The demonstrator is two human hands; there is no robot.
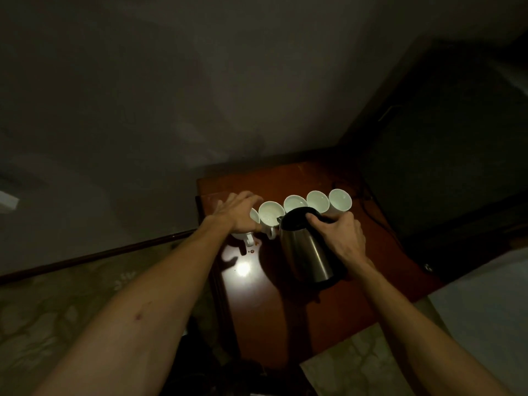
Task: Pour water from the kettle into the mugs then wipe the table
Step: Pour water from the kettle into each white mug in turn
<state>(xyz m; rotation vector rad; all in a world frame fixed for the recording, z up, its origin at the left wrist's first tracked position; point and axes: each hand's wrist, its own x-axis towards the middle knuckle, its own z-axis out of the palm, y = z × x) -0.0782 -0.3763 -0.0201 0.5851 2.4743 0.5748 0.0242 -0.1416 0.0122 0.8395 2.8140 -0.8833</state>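
Note:
Several white mugs stand in a row on the reddish-brown table (285, 310). My right hand (341, 238) grips the black handle of a steel kettle (307, 250) that is tilted to the left, its spout over the second mug (270, 214). My left hand (243, 214) holds the leftmost mug (255, 216), covering most of it. More mugs (340, 200) continue to the right behind the kettle.
A dark cable (368, 207) runs along the table's right rear. A dark cabinet (445, 155) stands at the right, close to the table. A grey wall is behind, patterned floor (57, 304) at the left. A bright light spot and small drops lie on the table near the leftmost mug's handle.

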